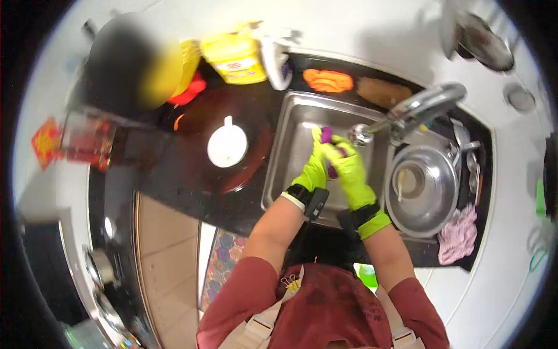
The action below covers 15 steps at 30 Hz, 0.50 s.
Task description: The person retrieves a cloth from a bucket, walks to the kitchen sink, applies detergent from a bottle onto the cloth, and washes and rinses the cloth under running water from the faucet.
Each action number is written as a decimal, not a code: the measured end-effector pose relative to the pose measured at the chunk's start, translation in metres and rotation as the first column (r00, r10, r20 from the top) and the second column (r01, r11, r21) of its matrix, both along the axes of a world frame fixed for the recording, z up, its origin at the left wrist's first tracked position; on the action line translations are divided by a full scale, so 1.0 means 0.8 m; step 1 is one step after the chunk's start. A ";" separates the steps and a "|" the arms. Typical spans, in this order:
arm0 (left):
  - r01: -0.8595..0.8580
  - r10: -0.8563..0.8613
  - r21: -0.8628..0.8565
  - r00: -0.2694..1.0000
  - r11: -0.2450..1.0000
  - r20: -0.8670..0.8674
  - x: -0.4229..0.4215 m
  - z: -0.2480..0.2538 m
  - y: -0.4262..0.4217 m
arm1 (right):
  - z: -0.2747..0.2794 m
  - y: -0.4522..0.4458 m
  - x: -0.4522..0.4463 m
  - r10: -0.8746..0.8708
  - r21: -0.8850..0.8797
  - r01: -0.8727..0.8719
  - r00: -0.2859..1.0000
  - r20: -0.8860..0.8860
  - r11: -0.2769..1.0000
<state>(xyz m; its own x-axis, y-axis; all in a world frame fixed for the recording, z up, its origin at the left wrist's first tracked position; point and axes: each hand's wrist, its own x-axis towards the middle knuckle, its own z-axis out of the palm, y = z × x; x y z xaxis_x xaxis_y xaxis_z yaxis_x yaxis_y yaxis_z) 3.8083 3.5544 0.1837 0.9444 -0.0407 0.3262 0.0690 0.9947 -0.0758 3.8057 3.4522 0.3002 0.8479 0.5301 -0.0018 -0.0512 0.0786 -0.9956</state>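
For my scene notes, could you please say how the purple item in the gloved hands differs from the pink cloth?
The purple item is dark; the pink cloth is pale. The left hand and right hand hold the purple item, partly covering it, over the sink; the pink cloth lies crumpled on the counter.

**Black countertop [160, 189], with inset steel sink [277, 151]**

Back edge, left to right: yellow package [232, 58]; white bottle [274, 61]; orange cloth [328, 81]; brown pad [381, 92]. Left of sink: round dark-brown board [215, 181], bearing one white handled vessel [227, 146]. Right of sink: steel basin [433, 206], footing hidden; pink cloth [457, 235], crumpled, near corner; metal utensils [472, 163], beside basin.
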 end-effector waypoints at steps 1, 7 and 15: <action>-0.104 0.108 -0.069 0.993 0.992 0.050 0.002 0.014 -0.001 | 0.001 -0.002 0.000 0.024 -0.010 -0.022 0.936 0.351 1.000; 0.154 0.442 0.607 0.551 0.780 -0.708 -0.013 0.126 -0.066 | -0.045 0.002 0.061 -0.241 -0.071 0.243 0.970 0.027 0.967; 0.128 0.432 0.718 0.721 0.684 -0.541 -0.041 0.088 -0.036 | -0.040 0.009 0.007 -0.033 -0.068 0.076 0.873 0.487 0.995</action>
<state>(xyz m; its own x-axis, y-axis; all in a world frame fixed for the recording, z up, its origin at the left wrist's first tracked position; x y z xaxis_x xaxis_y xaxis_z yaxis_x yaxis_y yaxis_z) 3.7756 3.5255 0.2540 0.8981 0.1890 -0.3971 0.1256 0.7552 0.6433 3.8110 3.4598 0.2680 0.7814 0.4989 0.3749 0.4408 -0.0160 -0.8975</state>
